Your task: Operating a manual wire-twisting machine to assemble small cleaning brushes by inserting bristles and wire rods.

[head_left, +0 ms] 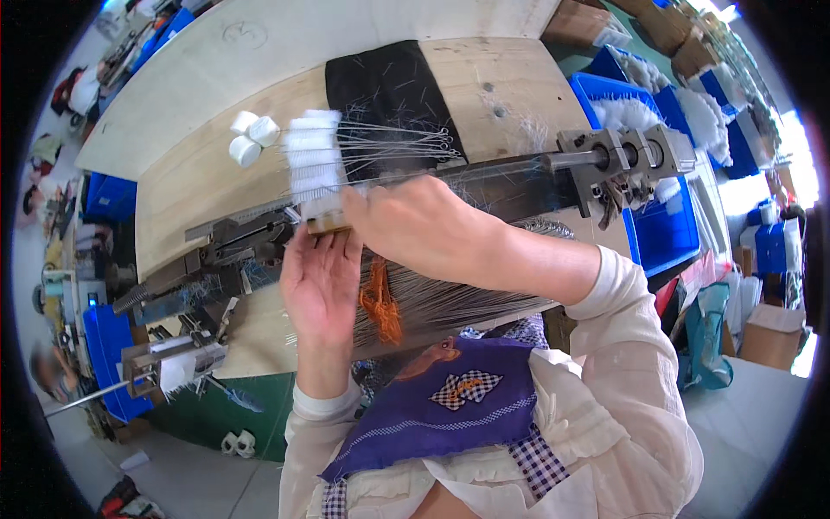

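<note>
My left hand (322, 281) is palm up at the near end of a row of white bristle brushes (313, 156). Its fingers are apart, and their tips meet a small yellowish piece (328, 225) and are partly hidden there. The brushes lie side by side, their thin twisted wire handles (402, 141) pointing right and ending in small loops. Reaching in from the right, my right hand (419, 221) is closed, back upward, with its fingertips beside the lowest brushes. Motion blurs it a little, and whatever it pinches is hidden.
A metal machine with a clamping head (618, 169) spans the bench. Bundled straight wires (467, 303) lie under my right forearm, near an orange tie (379, 303). Three white rolls (251, 138) and a black mat (389, 82) are behind. Blue bins (661, 229) stand right.
</note>
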`<move>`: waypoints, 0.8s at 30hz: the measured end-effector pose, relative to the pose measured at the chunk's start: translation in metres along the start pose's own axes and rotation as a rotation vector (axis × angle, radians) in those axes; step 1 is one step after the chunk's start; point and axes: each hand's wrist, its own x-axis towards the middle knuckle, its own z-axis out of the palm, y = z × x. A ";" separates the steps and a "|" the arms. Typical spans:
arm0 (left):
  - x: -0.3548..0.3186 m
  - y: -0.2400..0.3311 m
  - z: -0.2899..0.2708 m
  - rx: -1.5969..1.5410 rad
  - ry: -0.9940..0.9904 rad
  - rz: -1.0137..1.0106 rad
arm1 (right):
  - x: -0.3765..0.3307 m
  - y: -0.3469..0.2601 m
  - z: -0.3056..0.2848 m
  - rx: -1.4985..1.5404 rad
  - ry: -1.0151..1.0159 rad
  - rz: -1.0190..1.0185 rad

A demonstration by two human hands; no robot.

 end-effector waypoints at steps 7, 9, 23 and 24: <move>-0.005 -0.057 -0.011 -0.041 0.068 0.001 | -0.117 0.034 0.044 0.456 -0.005 0.201; 0.000 -0.066 -0.018 -0.064 0.101 -0.079 | -0.128 0.039 0.051 0.432 -0.182 0.183; -0.162 0.127 -0.168 2.170 1.036 0.681 | -0.127 0.056 0.036 0.609 0.135 0.230; -0.178 0.126 -0.184 2.499 1.276 0.860 | -0.129 0.058 0.036 0.597 0.211 0.243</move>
